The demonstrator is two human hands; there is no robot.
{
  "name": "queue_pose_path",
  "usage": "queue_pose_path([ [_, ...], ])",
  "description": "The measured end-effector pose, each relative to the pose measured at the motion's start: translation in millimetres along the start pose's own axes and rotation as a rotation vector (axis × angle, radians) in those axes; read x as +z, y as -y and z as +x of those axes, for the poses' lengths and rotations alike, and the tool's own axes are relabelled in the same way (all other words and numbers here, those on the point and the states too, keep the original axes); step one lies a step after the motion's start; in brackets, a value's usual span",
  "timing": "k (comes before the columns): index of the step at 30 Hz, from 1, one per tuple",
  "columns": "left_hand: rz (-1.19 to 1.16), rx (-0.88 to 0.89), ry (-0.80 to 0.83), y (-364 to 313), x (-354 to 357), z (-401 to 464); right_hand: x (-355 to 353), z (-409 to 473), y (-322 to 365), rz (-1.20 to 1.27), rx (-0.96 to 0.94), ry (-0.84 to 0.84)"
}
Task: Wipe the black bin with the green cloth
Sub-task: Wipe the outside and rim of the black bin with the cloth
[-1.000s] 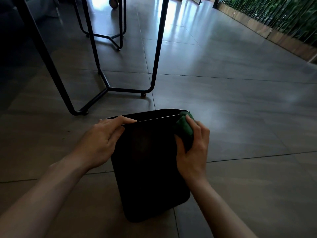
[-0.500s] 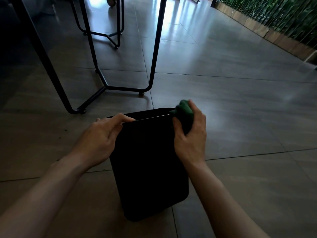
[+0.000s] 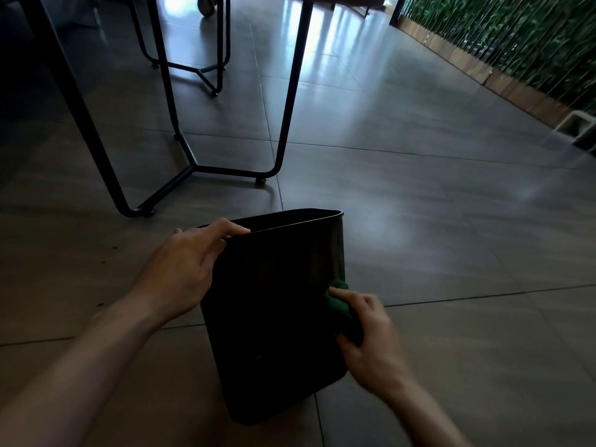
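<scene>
Wiping under way: black bin (image 3: 274, 317) tilted on the floor (image 3: 451, 253), left hand (image 3: 183, 269) gripping its rim; right hand (image 3: 367, 330) pressing bunched green cloth (image 3: 338, 301) low on right wall; judged midway, other faces left.

From my feed I see only two forearms and two hands of the person. The left arm (image 3: 96, 359) enters from the lower left of the frame, long and bare all the way to the edge, no sleeve on the part I can see. The left hand (image 3: 183, 269) wears no glove, ring or watch. The right arm (image 3: 419, 411) comes in from the bottom edge, right of centre, also bare. The right hand (image 3: 371, 343) is slightly blurred; I make out no jewellery or band on it.
</scene>
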State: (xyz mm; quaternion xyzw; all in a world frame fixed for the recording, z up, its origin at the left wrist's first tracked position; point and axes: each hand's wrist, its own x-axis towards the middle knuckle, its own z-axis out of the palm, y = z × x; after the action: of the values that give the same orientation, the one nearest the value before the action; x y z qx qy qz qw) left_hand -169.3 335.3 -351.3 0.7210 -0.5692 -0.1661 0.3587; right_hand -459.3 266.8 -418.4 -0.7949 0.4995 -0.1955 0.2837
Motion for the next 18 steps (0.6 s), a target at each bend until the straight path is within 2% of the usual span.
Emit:
queue_pose_path([
  [3, -0.029, -0.017, 0.008, -1.1, -1.0, 1.3, -54.0, 23.2, 11.6, -0.216, 0.163, 0.312],
  [5, -0.038, -0.011, 0.012, -1.6, -0.3, 1.3, -73.2, 34.2, 21.4, -0.251, 0.235, 0.387],
  [8, -0.045, 0.010, 0.020, -2.4, 0.7, -0.8, -80.3, 45.4, 29.2, -0.333, 0.158, 0.390],
  [10, -0.047, 0.009, 0.017, -2.0, 0.5, -1.5, -77.5, 51.5, 30.0, -0.230, 0.053, 0.251],
  [14, -0.031, 0.011, 0.014, -0.8, 1.0, -1.0, -49.3, 56.7, 31.7, 0.311, 0.040, -0.184],
  [16, -0.030, 0.021, 0.011, -0.5, 1.6, -1.5, -28.9, 54.0, 27.9, 0.396, 0.080, -0.388],
  [18, -0.029, 0.024, 0.011, -0.6, 1.8, -2.1, -8.8, 50.1, 24.3, 0.353, 0.077, -0.512],
])
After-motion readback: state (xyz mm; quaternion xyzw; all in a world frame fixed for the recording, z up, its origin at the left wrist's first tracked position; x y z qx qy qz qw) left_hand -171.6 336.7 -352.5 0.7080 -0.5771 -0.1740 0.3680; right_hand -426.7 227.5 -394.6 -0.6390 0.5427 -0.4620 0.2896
